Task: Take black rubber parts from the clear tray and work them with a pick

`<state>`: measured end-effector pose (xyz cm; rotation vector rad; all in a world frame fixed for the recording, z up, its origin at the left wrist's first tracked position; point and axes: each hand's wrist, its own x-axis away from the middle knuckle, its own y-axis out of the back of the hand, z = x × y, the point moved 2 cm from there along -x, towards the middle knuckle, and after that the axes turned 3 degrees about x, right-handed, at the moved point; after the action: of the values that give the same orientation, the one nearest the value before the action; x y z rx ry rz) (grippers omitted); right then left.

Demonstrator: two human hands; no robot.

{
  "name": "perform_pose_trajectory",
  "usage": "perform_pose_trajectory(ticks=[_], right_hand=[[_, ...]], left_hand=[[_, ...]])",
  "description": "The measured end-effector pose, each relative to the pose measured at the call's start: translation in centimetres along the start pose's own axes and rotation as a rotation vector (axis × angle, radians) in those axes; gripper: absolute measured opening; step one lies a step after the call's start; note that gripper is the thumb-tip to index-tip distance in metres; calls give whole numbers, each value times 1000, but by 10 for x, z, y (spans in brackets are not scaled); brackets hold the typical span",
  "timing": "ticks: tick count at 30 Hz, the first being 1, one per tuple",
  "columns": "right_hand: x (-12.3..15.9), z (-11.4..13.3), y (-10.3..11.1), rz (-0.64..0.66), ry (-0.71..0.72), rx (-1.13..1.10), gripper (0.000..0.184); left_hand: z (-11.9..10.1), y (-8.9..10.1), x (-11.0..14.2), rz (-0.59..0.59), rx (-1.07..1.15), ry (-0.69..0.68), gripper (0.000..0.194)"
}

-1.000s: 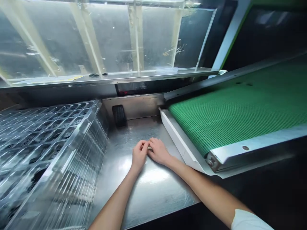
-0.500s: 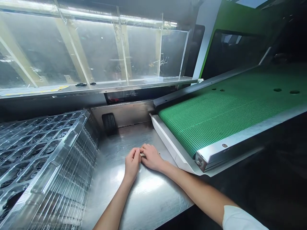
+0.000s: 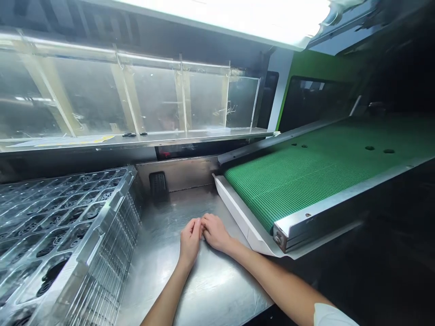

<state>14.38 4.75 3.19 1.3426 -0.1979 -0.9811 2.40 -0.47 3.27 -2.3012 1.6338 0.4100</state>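
My left hand (image 3: 190,239) and my right hand (image 3: 216,232) meet fingertip to fingertip above the bare metal tabletop (image 3: 210,290). Both have their fingers curled and pressed together in a pinch. Whatever they hold between them is hidden by the fingers. To the left of my hands stands a stack of clear plastic trays (image 3: 110,256), with black ring-like parts (image 3: 54,274) in the pockets of the top one. A white sheet-like guard (image 3: 239,217) along the conveyor's end lies just right of my right hand.
On the right, a green conveyor belt (image 3: 292,176) with metal side rails carries several small dark parts (image 3: 389,151). Behind the table runs a shelf (image 3: 183,137) with clear dividers, papers (image 3: 61,141) and small black pieces (image 3: 129,135). A bright lamp (image 3: 238,18) hangs overhead.
The view has tilted upward, bringing the lamp into sight. The small pale piece seen between my fingers earlier is now hidden. My hands stay together over nearly the same spot.
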Motion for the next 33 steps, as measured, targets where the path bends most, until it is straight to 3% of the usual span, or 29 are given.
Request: perform_pose_trajectory(ticks=[5, 8, 10, 14, 17, 21, 23, 26, 28, 29, 31, 33], right_hand=[[-8, 5, 33, -274, -55, -274, 25], [2, 30, 74, -465, -27, -512, 26], [19, 54, 109, -524, 60, -565, 24], [59, 93, 191, -472, 453, -355, 36], [68, 88, 257, -537, 649, -47, 42], [46, 36, 343, -563, 578, 528, 19], [25, -3, 383, -545, 389, 671, 14], [-7, -73, 431, -452, -126, 768, 28], [-23, -124, 446, -279, -447, 835, 31], [-29, -148, 447, -155, -536, 865, 33], [-35, -192, 443, 70, -639, 893, 38], [-37, -228, 432, 173, -701, 899, 46]], left_hand=[[-4, 9, 0, -91, 41, -4, 66], [-7, 15, 0, -140, 68, -18, 63], [-8, 17, 1, -145, 64, -14, 60], [-5, 13, 4, -97, -23, 32, 54], [-1, 8, 8, -17, -93, 76, 49], [-3, 5, 12, 55, -172, 75, 45], [-6, 5, 12, 64, -192, 75, 44], [-9, 4, 11, 57, -207, 77, 44], [-9, 3, 11, 51, -211, 80, 44], [-9, 3, 10, 49, -212, 82, 44], [-7, 4, 9, 44, -211, 90, 45], [-4, 5, 7, 34, -205, 104, 45]])
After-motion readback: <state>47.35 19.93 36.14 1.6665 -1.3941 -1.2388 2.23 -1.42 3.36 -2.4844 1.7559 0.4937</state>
